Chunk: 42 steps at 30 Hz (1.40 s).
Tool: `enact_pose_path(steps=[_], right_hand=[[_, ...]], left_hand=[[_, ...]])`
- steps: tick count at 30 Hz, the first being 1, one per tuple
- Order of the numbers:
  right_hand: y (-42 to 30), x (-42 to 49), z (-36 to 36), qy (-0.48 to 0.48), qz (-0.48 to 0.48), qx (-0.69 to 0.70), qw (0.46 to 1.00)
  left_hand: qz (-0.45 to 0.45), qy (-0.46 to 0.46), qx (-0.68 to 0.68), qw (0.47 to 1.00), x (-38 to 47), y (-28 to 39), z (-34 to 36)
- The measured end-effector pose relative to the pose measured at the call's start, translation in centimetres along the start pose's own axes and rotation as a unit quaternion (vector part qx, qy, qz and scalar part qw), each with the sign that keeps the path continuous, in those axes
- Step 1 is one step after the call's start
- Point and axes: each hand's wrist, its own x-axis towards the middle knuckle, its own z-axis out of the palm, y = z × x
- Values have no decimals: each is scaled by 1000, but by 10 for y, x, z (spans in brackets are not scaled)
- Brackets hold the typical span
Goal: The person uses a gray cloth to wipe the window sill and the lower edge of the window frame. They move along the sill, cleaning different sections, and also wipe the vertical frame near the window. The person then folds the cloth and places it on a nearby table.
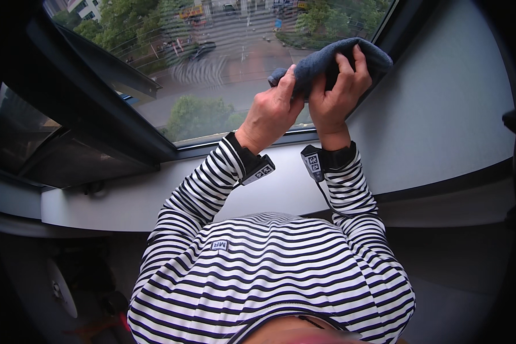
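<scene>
A folded blue-grey cloth (327,62) is held up in front of the window pane (241,51). My left hand (271,107) grips its left end, thumb and fingers around the lower edge. On the cloth's right part, my right hand (339,92) has its fingers bent over the fabric. The pane carries curved, streaky marks left of the cloth. Whether the cloth touches the glass cannot be made out.
A white windowsill (275,189) runs between my body and the dark window frame (301,136). To the left is a dark frame post (99,86); a pale wall (438,107) rises on the right. A white round object (62,288) stands low at left.
</scene>
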Motion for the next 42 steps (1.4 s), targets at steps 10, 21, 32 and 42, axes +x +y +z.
enact_pose_path(steps=[10,21,32,42], right_hand=[[1,-49,16,-55,-31,51,997],[-32,-90,40,-91,-32,138,986],[-53,-35,39,-86,-29,226,970],[-52,-11,33,-64,-13,199,978]], left_hand=[[-62,67,75,993,-25,-15,-11],[-168,122,193,959,-52,-29,-38],[-158,240,230,930,-14,-22,-62],[-158,190,227,942,-14,-19,-49]])
